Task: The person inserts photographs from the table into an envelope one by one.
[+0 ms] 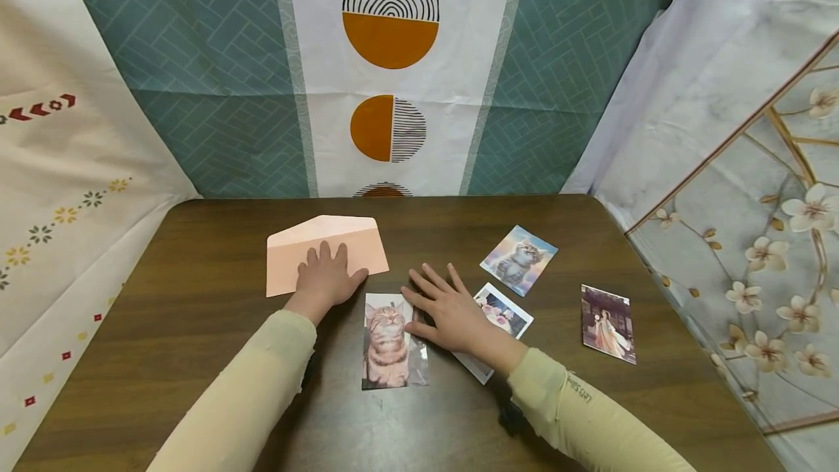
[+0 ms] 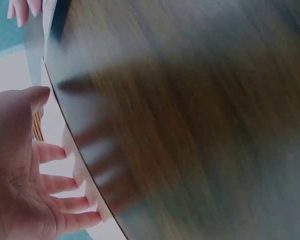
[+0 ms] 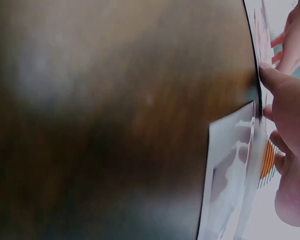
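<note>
A pink envelope (image 1: 288, 272) with its flap lifted up lies at the left of the table. My left hand (image 1: 325, 281) rests on it with fingers spread; the left wrist view shows its fingertips (image 2: 80, 220) against the envelope. My right hand (image 1: 452, 315) reaches over the cards, fingers spread, thumb at the edge of an orange cat card (image 1: 385, 355) that sits partly in a clear sleeve (image 1: 418, 364). Under the right hand and wrist lies a white-bordered flower card (image 1: 514, 315), partly hidden.
A blue kitten card (image 1: 519, 261) lies behind the flower card. Farther right is a dark card with a figure in a long dress (image 1: 608, 324). The brown wooden table (image 1: 164, 341) meets patterned cloth hangings (image 1: 229, 93) at its back and sides.
</note>
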Available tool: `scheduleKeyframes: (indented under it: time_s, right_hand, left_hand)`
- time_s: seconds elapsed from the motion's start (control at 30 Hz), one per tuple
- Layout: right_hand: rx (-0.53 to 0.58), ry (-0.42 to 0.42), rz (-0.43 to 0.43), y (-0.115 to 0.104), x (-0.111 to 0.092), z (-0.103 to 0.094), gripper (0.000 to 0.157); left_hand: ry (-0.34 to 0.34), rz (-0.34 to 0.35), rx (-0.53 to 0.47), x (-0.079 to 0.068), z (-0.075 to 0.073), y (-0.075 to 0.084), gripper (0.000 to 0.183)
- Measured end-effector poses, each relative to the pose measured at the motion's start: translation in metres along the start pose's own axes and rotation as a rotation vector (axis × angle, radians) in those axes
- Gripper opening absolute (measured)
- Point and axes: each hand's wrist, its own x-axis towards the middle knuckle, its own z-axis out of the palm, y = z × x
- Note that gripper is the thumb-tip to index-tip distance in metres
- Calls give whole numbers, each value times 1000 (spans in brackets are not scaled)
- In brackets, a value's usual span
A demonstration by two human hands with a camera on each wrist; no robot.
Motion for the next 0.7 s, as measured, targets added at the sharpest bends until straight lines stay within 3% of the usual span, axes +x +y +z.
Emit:
scheduleKeyframes:
  time_s: [0.27,0.5,0.7]
  right_hand:
    - [-51,-16,13,15,2,1,69]
    - [-77,-31,46,31,6,-3,69]
    - [-83,-84,63,45,13,-7,68]
  left_hand:
    - [-11,136,57,-10,-6,-21,75]
    - [43,252,60,-13,-5,-49,69]
    - [49,326,51,-22,-8,-67,68]
